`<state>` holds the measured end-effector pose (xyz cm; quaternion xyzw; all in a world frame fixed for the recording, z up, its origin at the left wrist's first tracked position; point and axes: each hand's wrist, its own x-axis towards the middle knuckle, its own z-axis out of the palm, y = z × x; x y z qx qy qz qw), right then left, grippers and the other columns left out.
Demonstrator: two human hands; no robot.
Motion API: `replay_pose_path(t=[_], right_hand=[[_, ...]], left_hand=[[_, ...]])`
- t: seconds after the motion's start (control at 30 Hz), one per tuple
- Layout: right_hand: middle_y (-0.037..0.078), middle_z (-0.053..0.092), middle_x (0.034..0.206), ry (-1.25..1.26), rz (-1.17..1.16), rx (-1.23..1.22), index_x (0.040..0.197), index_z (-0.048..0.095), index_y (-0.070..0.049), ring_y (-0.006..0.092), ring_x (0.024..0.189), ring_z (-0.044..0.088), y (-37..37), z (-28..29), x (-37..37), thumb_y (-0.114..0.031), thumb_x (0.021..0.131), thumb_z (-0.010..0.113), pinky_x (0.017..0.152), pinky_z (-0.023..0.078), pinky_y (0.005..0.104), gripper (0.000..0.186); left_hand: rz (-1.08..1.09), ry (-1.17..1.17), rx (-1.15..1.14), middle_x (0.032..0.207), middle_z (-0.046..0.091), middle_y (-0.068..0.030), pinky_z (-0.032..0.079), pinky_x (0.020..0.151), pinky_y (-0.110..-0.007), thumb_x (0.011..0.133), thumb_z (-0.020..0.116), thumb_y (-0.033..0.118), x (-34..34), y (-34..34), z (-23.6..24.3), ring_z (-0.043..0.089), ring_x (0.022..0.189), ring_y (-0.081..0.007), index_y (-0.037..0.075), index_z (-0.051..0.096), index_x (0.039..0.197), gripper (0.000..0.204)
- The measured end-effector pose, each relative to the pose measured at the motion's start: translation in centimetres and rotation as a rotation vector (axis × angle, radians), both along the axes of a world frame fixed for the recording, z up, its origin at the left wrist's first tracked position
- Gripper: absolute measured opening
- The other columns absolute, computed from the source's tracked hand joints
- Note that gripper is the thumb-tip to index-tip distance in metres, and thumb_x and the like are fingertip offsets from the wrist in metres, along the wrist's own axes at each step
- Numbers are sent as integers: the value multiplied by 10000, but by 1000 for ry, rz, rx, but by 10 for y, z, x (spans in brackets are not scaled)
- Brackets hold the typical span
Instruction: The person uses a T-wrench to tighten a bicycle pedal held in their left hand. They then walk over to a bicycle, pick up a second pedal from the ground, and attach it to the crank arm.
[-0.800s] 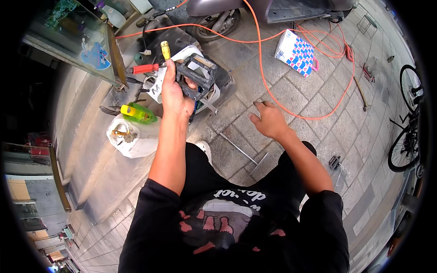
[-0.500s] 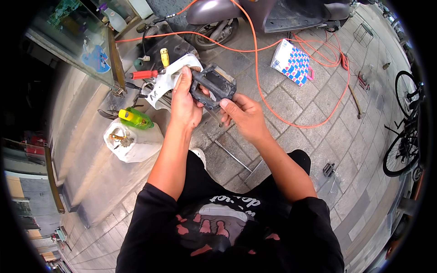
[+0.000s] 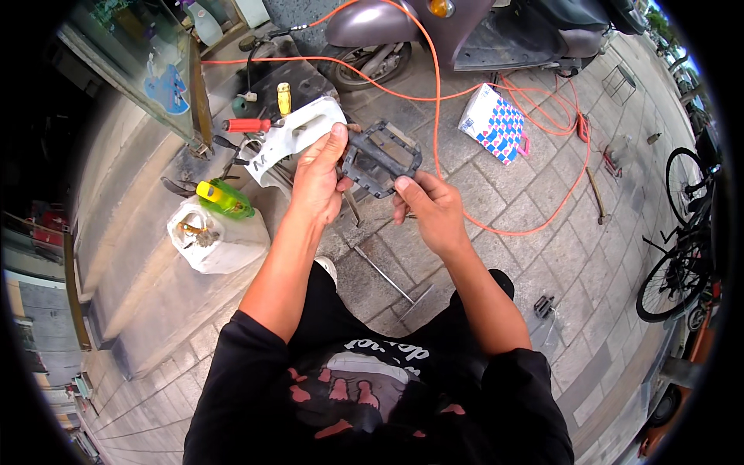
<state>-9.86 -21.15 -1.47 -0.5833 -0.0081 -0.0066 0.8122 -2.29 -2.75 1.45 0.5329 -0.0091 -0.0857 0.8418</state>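
Note:
Both hands hold a black bicycle pedal (image 3: 385,157) out in front of me, its open cage and centre body facing up. My left hand (image 3: 319,167) grips the pedal's left end, thumb on top. The thumb and curled fingers of my right hand (image 3: 432,203) pinch its lower right corner. Beyond my left hand stands a cut-open white plastic jug (image 3: 283,139) holding tools. A red-handled screwdriver (image 3: 246,125), a yellow-handled one (image 3: 284,99) and black handles stick out of it. Another black pedal (image 3: 544,306) lies on the paving at my right.
A white canister (image 3: 232,240) with a green bottle (image 3: 225,198) on it stands at the left by the steps. An orange hose (image 3: 438,116) loops over the paving before a parked scooter (image 3: 372,23). A checkered box (image 3: 494,128), a hammer (image 3: 597,195) and bicycles (image 3: 673,271) are at the right.
The pedal has turned flatter, so more of its open cage shows. My hands have shifted slightly right with it and still grip it. The whole view has shifted a little.

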Motion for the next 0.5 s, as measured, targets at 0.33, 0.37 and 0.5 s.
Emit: replay_pose_path(t=[0.33,0.37,0.5], right_hand=[[63,647,776,4,-41,-116,909,670,20,130,624,628,-35,9,-1,-229,1000,698,569,500,282,267],[54,639,761,6,-50,-102,900,670,20,116,615,619,-38,11,-1,-221,993,710,556,490,271,261],[44,641,764,-48,-76,-155,914,669,13,107,615,617,-46,12,-3,-220,993,711,554,486,267,250]], left_hand=[[-273,26,-30,1211,624,-144,464,648,-272,951,501,119,2,17,1,590,924,-167,-80,505,1379,472],[-272,1,34,1257,621,-160,481,673,-279,943,495,35,1,17,2,596,946,-173,-92,488,1402,477],[-360,-75,357,1130,650,-128,514,783,-294,1097,514,192,-12,14,4,638,927,-190,-79,456,1481,474]])
